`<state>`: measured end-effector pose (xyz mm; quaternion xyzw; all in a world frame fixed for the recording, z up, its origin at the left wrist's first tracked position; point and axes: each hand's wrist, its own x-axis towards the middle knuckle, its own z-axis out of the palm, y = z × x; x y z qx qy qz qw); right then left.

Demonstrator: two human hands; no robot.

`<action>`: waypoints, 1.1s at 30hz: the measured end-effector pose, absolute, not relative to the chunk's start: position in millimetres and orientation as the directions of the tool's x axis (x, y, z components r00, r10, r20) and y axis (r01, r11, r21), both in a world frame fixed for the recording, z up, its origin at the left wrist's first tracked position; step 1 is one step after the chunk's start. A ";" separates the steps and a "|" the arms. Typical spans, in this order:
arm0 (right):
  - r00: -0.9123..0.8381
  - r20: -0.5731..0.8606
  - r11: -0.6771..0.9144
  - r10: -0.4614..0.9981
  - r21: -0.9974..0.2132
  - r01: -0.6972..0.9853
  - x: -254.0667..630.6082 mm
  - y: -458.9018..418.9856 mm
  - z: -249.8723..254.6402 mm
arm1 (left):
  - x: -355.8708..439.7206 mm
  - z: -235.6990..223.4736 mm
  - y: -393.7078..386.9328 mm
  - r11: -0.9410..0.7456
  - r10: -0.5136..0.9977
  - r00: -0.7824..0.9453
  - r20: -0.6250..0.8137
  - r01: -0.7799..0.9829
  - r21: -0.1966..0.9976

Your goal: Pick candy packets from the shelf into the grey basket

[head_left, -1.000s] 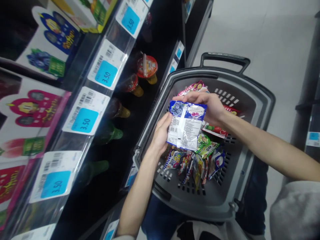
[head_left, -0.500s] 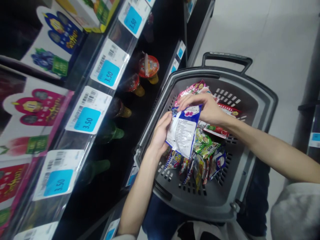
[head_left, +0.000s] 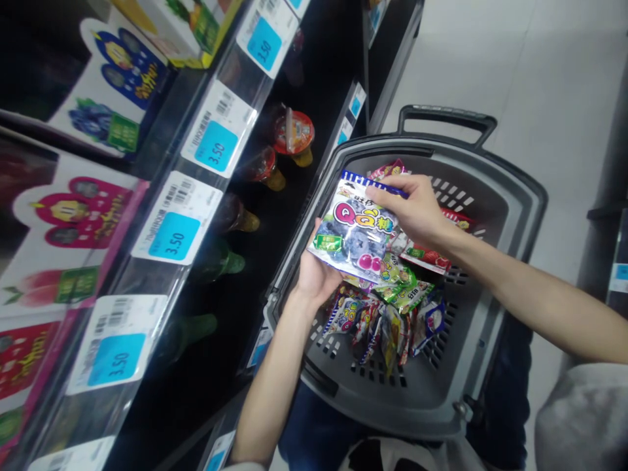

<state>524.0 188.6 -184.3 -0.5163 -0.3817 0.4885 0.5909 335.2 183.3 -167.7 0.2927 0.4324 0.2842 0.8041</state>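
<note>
**Soft packet [head_left: 358,229], pinched edge**

Over the basket [head_left: 510,193], our right hand [head_left: 415,203] pinches its striped edge; our left hand [head_left: 316,275] lies behind, grip hidden. We judge the packet light, pliable and slick, best held by that flat seam.

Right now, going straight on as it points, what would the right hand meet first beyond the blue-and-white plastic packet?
Probably the grey plastic basket's shelf-side rim; depth is unclear, so the right hand may pass over it towards the black shelf.
</note>
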 end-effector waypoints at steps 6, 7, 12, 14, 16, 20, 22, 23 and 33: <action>0.228 -0.040 0.002 0.973 -0.984 -0.181 524.0 188.1 -183.1 | 332.6 -169.9 183.4 0.686 0.686 0.522 -0.506 -0.234 0.689; 0.222 -0.035 0.006 0.974 -0.984 -0.179 524.3 188.0 -183.4 | 332.3 -170.6 183.4 0.683 0.690 0.525 -0.499 -0.243 0.689; 0.227 -0.046 -0.009 0.973 -0.987 -0.160 526.5 187.2 -186.2 | 331.3 -169.5 184.1 0.713 0.650 0.569 -0.505 -0.225 0.665; 0.224 -0.037 -0.003 0.974 -0.988 -0.153 527.8 187.5 -188.3 | 330.7 -169.8 184.5 0.727 0.626 0.603 -0.494 -0.223 0.650; 0.222 -0.026 0.005 0.975 -0.990 -0.141 529.3 188.2 -190.9 | 330.0 -171.6 185.0 0.734 0.609 0.636 -0.473 -0.227 0.640; 0.213 -0.034 -0.004 0.977 -0.991 -0.137 531.8 188.5 -194.3 | 330.2 -175.6 185.0 0.742 0.562 0.719 -0.409 -0.220 0.633; 0.210 -0.059 -0.037 0.976 -0.994 -0.107 532.7 187.1 -193.8 | 331.7 -176.7 183.7 0.743 0.549 0.743 -0.382 -0.225 0.630; 0.226 -0.072 -0.055 0.971 -0.995 -0.081 533.4 186.2 -193.1 | 332.8 -177.6 183.0 0.742 0.551 0.748 -0.371 -0.235 0.629; 0.144 -0.248 -0.245 0.958 -0.969 -0.038 544.8 184.6 -188.6 | 350.1 -211.7 189.1 0.649 0.672 0.659 -0.337 -0.305 0.697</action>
